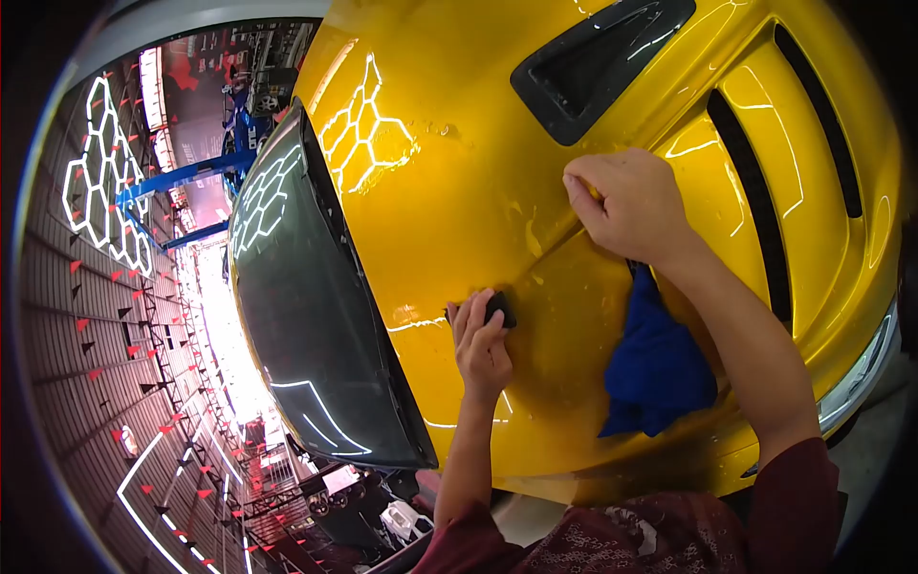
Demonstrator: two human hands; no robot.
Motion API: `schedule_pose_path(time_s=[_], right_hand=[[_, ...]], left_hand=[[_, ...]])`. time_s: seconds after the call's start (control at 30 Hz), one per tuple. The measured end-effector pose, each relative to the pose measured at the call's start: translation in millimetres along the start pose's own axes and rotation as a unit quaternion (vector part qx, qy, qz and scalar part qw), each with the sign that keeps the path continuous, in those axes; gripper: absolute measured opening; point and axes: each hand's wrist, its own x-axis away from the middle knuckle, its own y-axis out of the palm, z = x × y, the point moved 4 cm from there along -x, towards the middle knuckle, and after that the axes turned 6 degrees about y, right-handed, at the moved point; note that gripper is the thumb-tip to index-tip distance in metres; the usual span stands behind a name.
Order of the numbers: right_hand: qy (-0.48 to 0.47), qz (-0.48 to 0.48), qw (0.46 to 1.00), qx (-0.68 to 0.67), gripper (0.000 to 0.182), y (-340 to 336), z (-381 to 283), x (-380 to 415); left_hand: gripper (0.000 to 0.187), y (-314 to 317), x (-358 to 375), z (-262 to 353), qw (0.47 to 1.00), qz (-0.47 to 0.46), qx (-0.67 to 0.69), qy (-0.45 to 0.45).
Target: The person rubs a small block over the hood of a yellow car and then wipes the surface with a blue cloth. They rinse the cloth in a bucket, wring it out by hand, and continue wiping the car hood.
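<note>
Gripping one black block (pixel 500 309), left hand (pixel 476 342) meets yellow hood (pixel 449 210)! Right hand (pixel 631 203) clenches, contents unclear, near one blue cloth (pixel 658 359).

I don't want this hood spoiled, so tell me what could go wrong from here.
Grit under the black block in the left hand could scratch the yellow hood.
The crease running toward the closed right hand might deepen if pulled unevenly.
The blue cloth, close by the right forearm, could get snagged or dragged.
</note>
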Motion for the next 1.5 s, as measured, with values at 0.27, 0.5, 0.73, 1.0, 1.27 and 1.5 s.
schedule_pose_path(time_s=[0.27,0.5,0.73,1.0,1.27,1.5], right_hand=[[0.022,-0.028,0.999,-0.001,0.01,-1.1,-4.1,-0.3],[0.019,-0.013,1.0,-0.003,0.009,-2.0,-1.2,-1.7],[0.01,-0.006,1.0,-0.001,0.002,-2.2,-2.3,-1.3],[0.013,-0.011,1.0,-0.009,0.009,-5.8,-3.7,-3.1],[0.011,-0.021,1.0,0.006,0.008,-2.2,-6.8,-2.8],[0.007,-0.011,1.0,-0.007,0.005,-4.9,-7.1,-3.3]], left_hand=[[0.016,30.1,-145.5,-54.0,0.998,0.053,0.036,-0.006],[0.016,17.9,-51.9,-1.4,1.0,0.014,-0.001,-0.014],[0.024,30.1,-182.7,-104.2,0.999,0.034,0.007,-0.031],[0.026,12.1,-49.0,-18.6,0.999,0.029,-0.017,-0.024],[0.024,25.3,-185.4,-129.2,0.997,0.061,-0.011,-0.038],[0.022,2.7,-38.3,-24.7,0.998,0.038,-0.036,-0.035]])
